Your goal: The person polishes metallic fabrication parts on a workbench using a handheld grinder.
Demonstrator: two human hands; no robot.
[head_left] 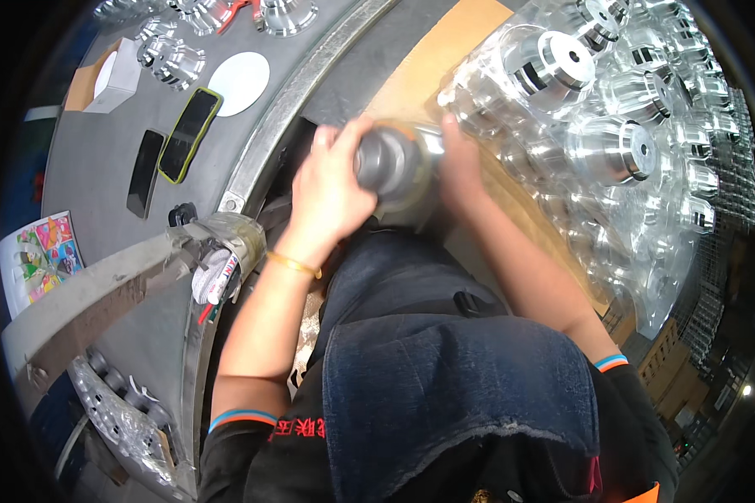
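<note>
In front of my lap, a round grey metal part (386, 163) with a raised, stepped middle is between my two hands, smeared by motion. My left hand (331, 184) wraps its fingers and thumb around the part's left side. On the other side, my right hand (461, 168) lies closed against it, blurred, with most fingers hidden. A shiny bright edge shows near the right fingers. Just right of the hands, turned silver metal cups (554, 71) stand in clear plastic trays (554, 226).
A brown cardboard sheet (436, 54) lies beyond my hands. The grey table (252, 159) at left bears a phone (190, 134) in a yellow-green case, a black slab (146, 173), a white disc (237, 84), an open box (109, 80) and more metal cups (172, 59). A metal bar (101, 293) crosses the lower left.
</note>
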